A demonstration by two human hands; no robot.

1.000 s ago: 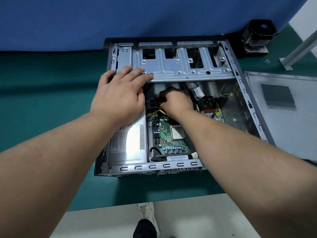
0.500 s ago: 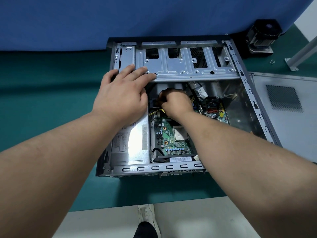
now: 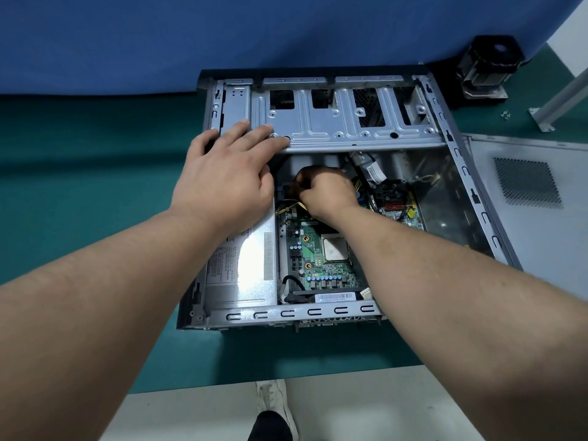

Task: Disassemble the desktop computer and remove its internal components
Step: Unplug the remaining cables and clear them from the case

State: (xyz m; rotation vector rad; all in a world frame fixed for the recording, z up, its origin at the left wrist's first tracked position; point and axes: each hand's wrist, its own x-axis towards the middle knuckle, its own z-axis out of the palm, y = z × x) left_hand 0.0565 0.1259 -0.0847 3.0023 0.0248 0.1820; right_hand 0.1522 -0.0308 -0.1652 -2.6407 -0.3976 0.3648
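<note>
The open desktop case [image 3: 458, 160] lies flat on the green table. My left hand [image 3: 226, 176] rests flat, fingers straight, on the drive cage [image 3: 334, 128] and the silver power supply [image 3: 251, 268]. Deep inside the case, my right hand [image 3: 324, 189] curls round a black connector with yellow and black wires [image 3: 291, 206], just above the green motherboard [image 3: 318, 265]. The bare CPU [image 3: 334, 248] sits on the board under my right forearm. What my right fingers pinch is mostly hidden.
The removed grey side panel [image 3: 534, 218] lies right of the case. A black cooler [image 3: 486, 68] stands at the back right beside small screws [image 3: 505, 114] and a metal post [image 3: 560, 100]. A blue curtain hangs behind. My shoe [image 3: 273, 415] shows below the table edge.
Both hands stay in place; my right hand has shifted slightly on the connector. The view has drifted a little.
</note>
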